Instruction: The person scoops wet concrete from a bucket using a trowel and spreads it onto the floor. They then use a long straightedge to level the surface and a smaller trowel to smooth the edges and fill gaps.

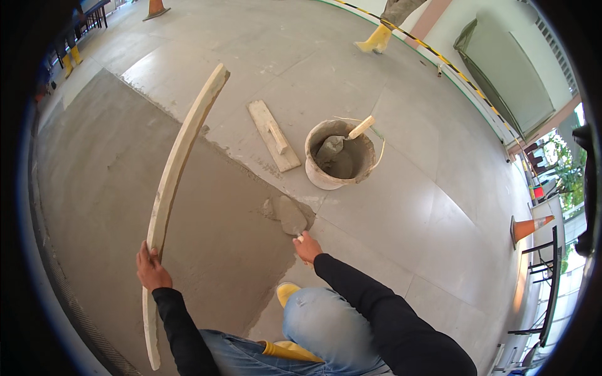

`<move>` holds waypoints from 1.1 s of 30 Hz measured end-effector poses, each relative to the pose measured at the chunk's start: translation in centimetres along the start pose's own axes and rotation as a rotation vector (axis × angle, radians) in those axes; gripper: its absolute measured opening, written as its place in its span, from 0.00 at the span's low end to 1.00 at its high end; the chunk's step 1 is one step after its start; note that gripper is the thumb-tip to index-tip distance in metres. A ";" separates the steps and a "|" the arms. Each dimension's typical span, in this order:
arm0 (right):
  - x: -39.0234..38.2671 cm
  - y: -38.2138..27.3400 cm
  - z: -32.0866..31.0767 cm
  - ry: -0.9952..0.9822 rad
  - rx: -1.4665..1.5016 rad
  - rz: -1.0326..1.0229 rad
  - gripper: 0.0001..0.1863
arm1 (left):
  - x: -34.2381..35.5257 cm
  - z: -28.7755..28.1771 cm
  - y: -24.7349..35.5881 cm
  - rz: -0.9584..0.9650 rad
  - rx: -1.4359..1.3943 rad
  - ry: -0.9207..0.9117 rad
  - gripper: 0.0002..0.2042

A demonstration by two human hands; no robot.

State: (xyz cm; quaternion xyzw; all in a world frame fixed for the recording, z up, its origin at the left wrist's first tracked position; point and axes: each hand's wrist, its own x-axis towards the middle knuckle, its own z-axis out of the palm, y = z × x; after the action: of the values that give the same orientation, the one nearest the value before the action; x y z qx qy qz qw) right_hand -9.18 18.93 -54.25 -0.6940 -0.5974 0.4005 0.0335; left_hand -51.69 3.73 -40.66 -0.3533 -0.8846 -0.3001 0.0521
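Note:
My left hand is closed round a long pale wooden straightedge lying over a wet grey mortar patch. My right hand grips the handle of a trowel, whose blade rests on a small lump of mortar at the patch's right edge. Above that lies a wooden float with its handle up. Beside it stands a bucket holding mortar, with a second trowel propped inside, handle upward.
Grey floor tiles extend right. Orange cones stand at right and top left. A co-worker's yellow boot is near striped tape at the top. More booted legs show top left. A dark metal frame stands far right.

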 end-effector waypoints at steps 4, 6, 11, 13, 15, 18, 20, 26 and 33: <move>-3.3 3.9 -1.0 -0.027 0.295 0.262 0.23 | -0.2 -1.1 -0.8 -0.002 -0.049 -0.042 0.16; -4.8 5.2 -1.2 0.019 0.362 0.279 0.20 | -0.5 -1.7 -1.4 -0.008 -0.069 -0.036 0.16; -5.9 4.3 0.3 0.061 0.861 0.461 0.17 | -0.7 -3.0 -3.0 -0.024 -0.069 -0.020 0.16; -5.4 2.3 1.8 -0.005 1.083 0.456 0.18 | -1.0 -3.5 -3.9 -0.037 -0.032 -0.019 0.17; -4.4 -0.5 3.9 -0.054 1.227 0.493 0.18 | -1.4 -4.0 -4.9 -0.050 0.009 -0.005 0.17; -2.5 -6.0 7.8 -0.094 1.350 0.515 0.18 | -2.1 -4.9 -6.4 -0.083 0.071 0.010 0.18; -0.9 -9.6 9.9 -0.075 1.395 0.505 0.18 | -2.5 -5.6 -7.2 -0.116 0.090 0.008 0.18; 4.0 -18.0 11.6 -0.180 1.411 0.422 0.21 | -3.6 -7.4 -8.7 -0.196 0.050 0.022 0.19; 6.4 -15.6 7.2 -0.384 0.662 0.283 0.28 | -3.5 -6.9 -9.2 -0.237 0.048 0.055 0.18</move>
State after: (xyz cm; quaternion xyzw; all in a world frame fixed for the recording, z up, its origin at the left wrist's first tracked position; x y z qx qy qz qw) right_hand -26.19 25.75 -54.21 -0.6337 -0.3303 0.6940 0.0875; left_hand -55.95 -7.47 -40.65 -0.2364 -0.9253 -0.2924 0.0487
